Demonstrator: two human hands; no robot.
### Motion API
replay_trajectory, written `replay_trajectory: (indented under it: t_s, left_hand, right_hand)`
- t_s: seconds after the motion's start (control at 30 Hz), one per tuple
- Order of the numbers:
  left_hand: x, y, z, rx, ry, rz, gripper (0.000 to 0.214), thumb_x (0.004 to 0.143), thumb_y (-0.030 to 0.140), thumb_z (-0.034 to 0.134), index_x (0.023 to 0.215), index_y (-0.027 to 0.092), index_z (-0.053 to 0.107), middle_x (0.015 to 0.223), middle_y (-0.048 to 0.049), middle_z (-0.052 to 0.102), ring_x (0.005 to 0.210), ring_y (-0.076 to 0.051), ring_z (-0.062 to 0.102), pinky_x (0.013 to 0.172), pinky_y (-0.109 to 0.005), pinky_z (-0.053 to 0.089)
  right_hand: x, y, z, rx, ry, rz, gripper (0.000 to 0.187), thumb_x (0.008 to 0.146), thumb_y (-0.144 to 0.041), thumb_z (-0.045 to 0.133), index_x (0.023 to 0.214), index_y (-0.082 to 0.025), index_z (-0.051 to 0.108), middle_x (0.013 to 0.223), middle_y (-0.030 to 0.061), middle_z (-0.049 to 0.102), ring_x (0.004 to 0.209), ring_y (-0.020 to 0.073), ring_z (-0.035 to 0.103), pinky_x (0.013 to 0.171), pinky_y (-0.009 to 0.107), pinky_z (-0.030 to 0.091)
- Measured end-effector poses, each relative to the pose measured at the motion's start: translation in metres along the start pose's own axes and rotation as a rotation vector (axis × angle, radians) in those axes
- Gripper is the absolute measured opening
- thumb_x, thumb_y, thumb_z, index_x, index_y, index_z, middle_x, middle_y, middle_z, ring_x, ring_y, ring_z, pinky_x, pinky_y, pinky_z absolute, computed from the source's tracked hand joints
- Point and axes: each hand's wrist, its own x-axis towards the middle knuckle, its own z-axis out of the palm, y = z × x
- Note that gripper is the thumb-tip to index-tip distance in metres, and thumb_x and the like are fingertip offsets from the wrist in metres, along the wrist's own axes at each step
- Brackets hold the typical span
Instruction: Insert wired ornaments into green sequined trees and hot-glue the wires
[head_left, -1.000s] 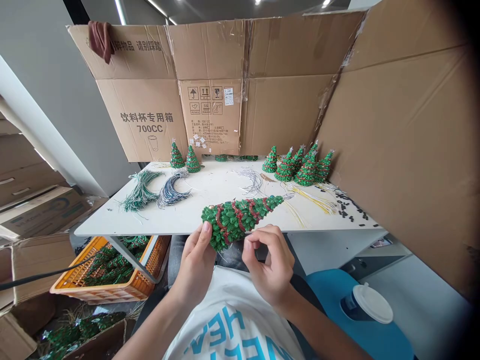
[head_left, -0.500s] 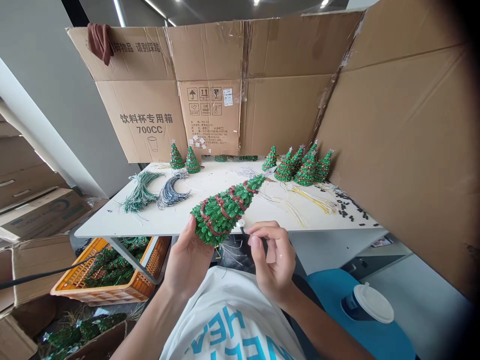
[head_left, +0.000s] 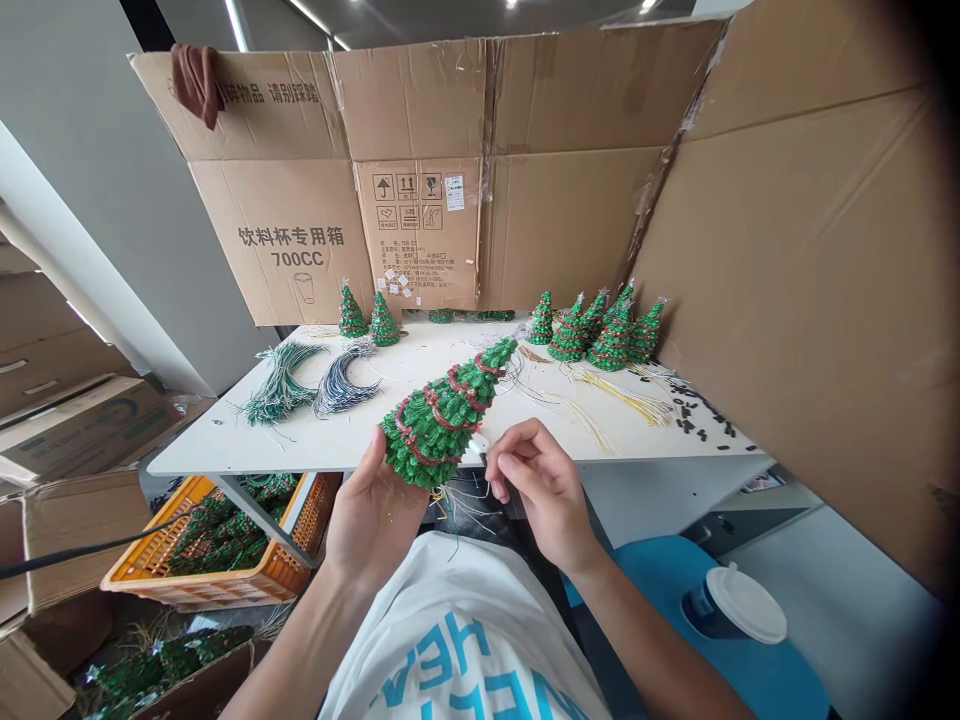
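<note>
My left hand (head_left: pixel 373 505) grips the wide base of a green beaded Christmas tree (head_left: pixel 444 415) with red garlands, tilted so its tip points up and to the right. Thin wires (head_left: pixel 454 503) hang from under the base. My right hand (head_left: pixel 536 480) is closed in a pinch at the tree's lower right edge, beside a small white piece (head_left: pixel 480 444); what the fingers hold is too small to name. Both hands hover at the near edge of the white table (head_left: pixel 247 448).
Several finished small trees (head_left: pixel 592 328) stand at the back right, two more (head_left: pixel 365 315) at the back left. Wire bundles (head_left: pixel 307 385), yellow wires (head_left: pixel 626 400) and small black parts (head_left: pixel 697 410) lie on the table. Cardboard walls (head_left: pixel 420 170) surround it. An orange crate (head_left: pixel 217 545) sits lower left, a lidded cup (head_left: pixel 739 605) lower right.
The tree has been tipped from nearly lying flat to more upright, tip rising toward the back. My right hand moved from below the tree to pinch at its base edge.
</note>
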Motion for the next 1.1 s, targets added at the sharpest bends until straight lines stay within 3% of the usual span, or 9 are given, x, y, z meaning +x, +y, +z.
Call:
replay_trajectory:
  t_s: [0.33, 0.53, 0.73, 0.87, 1.03, 1.1]
  left_hand:
    - [0.004, -0.001, -0.005, -0.072, -0.031, -0.065, 0.048, 0.111, 0.044, 0.058, 0.156, 0.027, 0.065, 0.148, -0.0054, 0.075, 0.152, -0.026, 0.058, 0.130, -0.043, 0.043]
    - [0.003, -0.002, -0.005, -0.081, -0.031, -0.070, 0.047, 0.112, 0.044, 0.057, 0.155, 0.026, 0.066, 0.150, -0.0053, 0.074, 0.153, -0.025, 0.057, 0.131, -0.042, 0.042]
    - [0.003, -0.002, -0.005, -0.056, -0.049, -0.064, 0.050, 0.111, 0.044, 0.058, 0.158, 0.027, 0.063, 0.152, -0.0066, 0.072, 0.154, -0.029, 0.055, 0.131, -0.047, 0.042]
    - [0.003, -0.002, -0.005, -0.061, -0.042, -0.057, 0.049, 0.111, 0.043, 0.057, 0.157, 0.027, 0.064, 0.151, -0.0071, 0.073, 0.153, -0.031, 0.057, 0.130, -0.048, 0.043]
    - [0.004, -0.001, -0.004, -0.082, -0.010, -0.065, 0.047, 0.112, 0.043, 0.056, 0.154, 0.025, 0.066, 0.149, -0.0071, 0.074, 0.152, -0.027, 0.058, 0.131, -0.045, 0.042]
    - [0.003, -0.001, -0.003, -0.084, 0.006, -0.066, 0.047, 0.112, 0.043, 0.056, 0.155, 0.025, 0.066, 0.149, -0.0072, 0.074, 0.151, -0.028, 0.059, 0.130, -0.046, 0.043]
  right_hand:
    - [-0.001, -0.005, 0.006, -0.361, 0.049, -0.066, 0.007, 0.096, -0.027, 0.078, 0.096, -0.023, 0.072, 0.065, -0.0066, 0.053, 0.061, 0.0134, 0.046, 0.061, 0.029, 0.042]
    - [-0.005, -0.004, 0.011, -0.394, 0.095, -0.080, 0.007, 0.097, -0.026, 0.078, 0.091, -0.023, 0.075, 0.063, -0.0051, 0.060, 0.056, 0.0134, 0.050, 0.058, 0.029, 0.045]
    - [-0.002, -0.005, 0.008, -0.242, 0.094, -0.016, 0.017, 0.103, -0.034, 0.073, 0.091, -0.022, 0.073, 0.072, -0.0015, 0.065, 0.062, 0.0142, 0.056, 0.058, 0.027, 0.049]
    - [0.003, -0.001, 0.004, -0.056, 0.134, 0.031, 0.017, 0.108, -0.039, 0.066, 0.098, -0.025, 0.061, 0.079, -0.0030, 0.058, 0.063, 0.0134, 0.055, 0.056, 0.025, 0.050]
    - [0.008, -0.001, -0.001, 0.127, 0.090, 0.082, 0.024, 0.111, -0.043, 0.057, 0.095, -0.026, 0.053, 0.116, 0.0069, 0.069, 0.066, 0.0123, 0.057, 0.054, 0.028, 0.051]
    - [0.009, -0.002, -0.002, 0.167, 0.085, 0.096, 0.024, 0.112, -0.042, 0.054, 0.094, -0.026, 0.050, 0.116, 0.0073, 0.070, 0.062, 0.0118, 0.054, 0.051, 0.027, 0.047]
